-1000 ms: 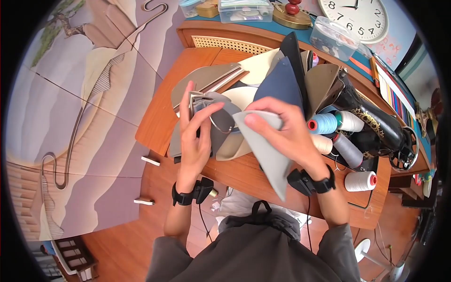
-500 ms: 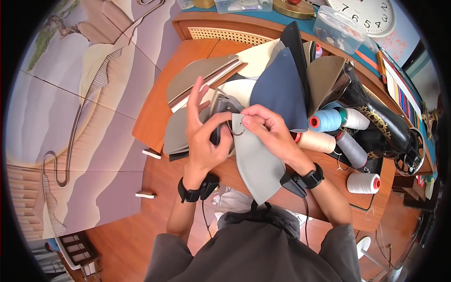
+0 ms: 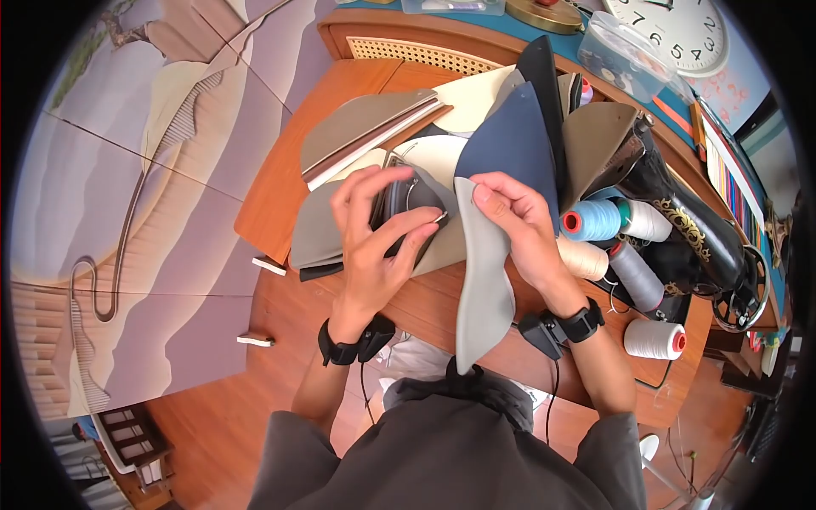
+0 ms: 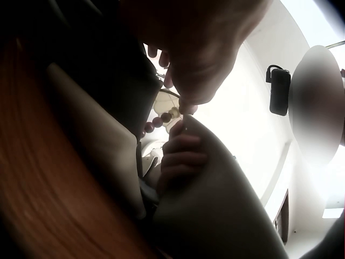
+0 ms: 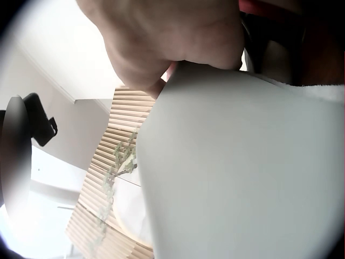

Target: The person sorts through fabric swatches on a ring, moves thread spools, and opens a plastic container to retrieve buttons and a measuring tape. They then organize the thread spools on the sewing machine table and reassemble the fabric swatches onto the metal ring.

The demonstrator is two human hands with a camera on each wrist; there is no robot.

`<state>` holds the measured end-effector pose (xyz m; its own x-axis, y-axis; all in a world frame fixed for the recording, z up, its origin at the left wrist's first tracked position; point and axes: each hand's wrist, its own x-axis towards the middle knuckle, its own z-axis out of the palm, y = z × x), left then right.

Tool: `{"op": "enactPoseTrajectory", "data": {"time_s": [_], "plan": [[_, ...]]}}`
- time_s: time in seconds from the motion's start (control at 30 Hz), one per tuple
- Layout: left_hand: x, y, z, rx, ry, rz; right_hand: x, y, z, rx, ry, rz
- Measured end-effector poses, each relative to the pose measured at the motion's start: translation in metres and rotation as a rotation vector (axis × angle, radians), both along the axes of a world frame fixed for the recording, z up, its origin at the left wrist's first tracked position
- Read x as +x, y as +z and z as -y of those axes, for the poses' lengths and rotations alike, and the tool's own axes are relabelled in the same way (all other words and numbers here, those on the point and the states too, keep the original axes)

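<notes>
My left hand [image 3: 378, 246] pinches the end of a thin metal ring [image 3: 411, 197] between thumb and index finger. The ring runs at the corner of a bundle of dark grey leather-like swatches [image 3: 433, 185], partly hidden behind that hand. In my right hand [image 3: 525, 228], thumb and fingers grip a light grey leather-like swatch [image 3: 486, 293] near its upper corner; the rest hangs down toward the lap. A small gap separates this corner from the ring's end in the head view. The right wrist view is largely filled by the same swatch [image 5: 242, 162].
Brown, cream and navy swatches [image 3: 510, 140] spread over the wooden table [image 3: 280, 191]. Thread spools [image 3: 637, 276] and a black sewing machine [image 3: 693, 217] stand at the right. A clear plastic box [image 3: 623, 55] and a wall clock [image 3: 676, 34] are at the back.
The light grey swatch came in to the ring, its corner overlapping it half a second ago, and now is apart to the right. My left hand has gone to the ring's end.
</notes>
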<state>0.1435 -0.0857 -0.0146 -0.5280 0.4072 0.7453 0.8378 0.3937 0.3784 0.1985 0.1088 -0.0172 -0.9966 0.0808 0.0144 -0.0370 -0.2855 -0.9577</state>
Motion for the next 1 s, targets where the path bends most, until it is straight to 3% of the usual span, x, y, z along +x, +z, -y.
{"op": "enactPoseTrajectory", "data": {"time_s": [0.07,0.37,1.0], "plan": [[-0.002,-0.002,-0.001,0.023,-0.030,0.015,0.000,0.006,0.001,-0.085,0.123,-0.005],[-0.003,-0.008,0.004,0.117,-0.133,0.050,0.003,0.002,0.013,-0.121,0.221,0.072],[0.002,-0.012,0.006,0.194,-0.163,0.081,0.009,-0.002,0.034,-0.256,0.192,0.088]]}}
